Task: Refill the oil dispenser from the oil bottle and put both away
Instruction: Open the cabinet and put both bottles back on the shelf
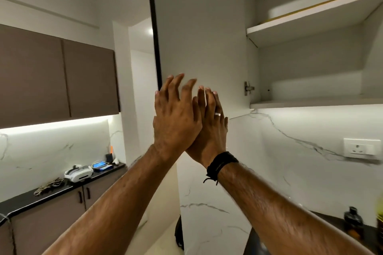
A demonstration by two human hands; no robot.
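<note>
Both my hands are raised in front of the open white cabinet door [199, 37]. My left hand [176, 116] has its fingers spread and straight and overlaps my right hand [213, 130], which wears a ring and a black wristband. Neither hand holds anything. Whether they touch the door I cannot tell. A dark dispenser with a black top [352, 223] stands on the black counter at the bottom right. A blurred yellow-green object [380, 217] shows at the right edge beside it.
The open cabinet has two white shelves [310, 20], the lower one [310, 103] bare. A wall socket [361, 149] sits on the marble backsplash. At the left are brown wall cabinets [58, 80] and a black counter [51, 192] with a white headset [78, 173], cords and small devices.
</note>
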